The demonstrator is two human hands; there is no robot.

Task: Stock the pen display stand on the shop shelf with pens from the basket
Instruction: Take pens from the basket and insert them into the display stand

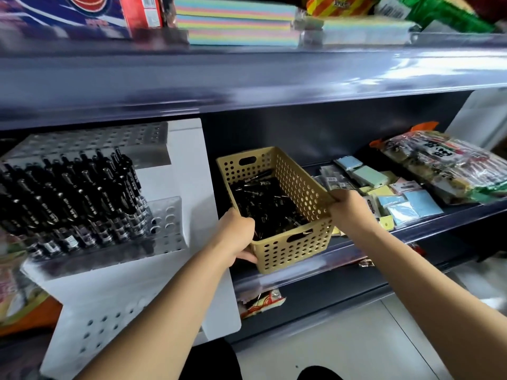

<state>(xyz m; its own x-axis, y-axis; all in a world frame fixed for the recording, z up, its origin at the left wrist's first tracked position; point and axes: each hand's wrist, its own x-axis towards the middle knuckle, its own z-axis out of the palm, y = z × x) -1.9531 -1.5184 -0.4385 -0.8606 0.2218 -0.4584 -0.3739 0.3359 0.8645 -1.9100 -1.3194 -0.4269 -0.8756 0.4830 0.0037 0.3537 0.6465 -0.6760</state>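
Pens, black with silver clips (267, 204), lie loose in a tan perforated plastic basket (295, 182) on the dark shop shelf (343, 250), just right of the clear acrylic pen display stand (164, 223), whose left rows hold upright black pens (74, 198). Both forearms reach forward. Left hand (237, 235) curls round the basket's near-left corner; right hand (349, 207) grips its right rim. Pastel sticky-note pads (411, 204) lie beside the basket.
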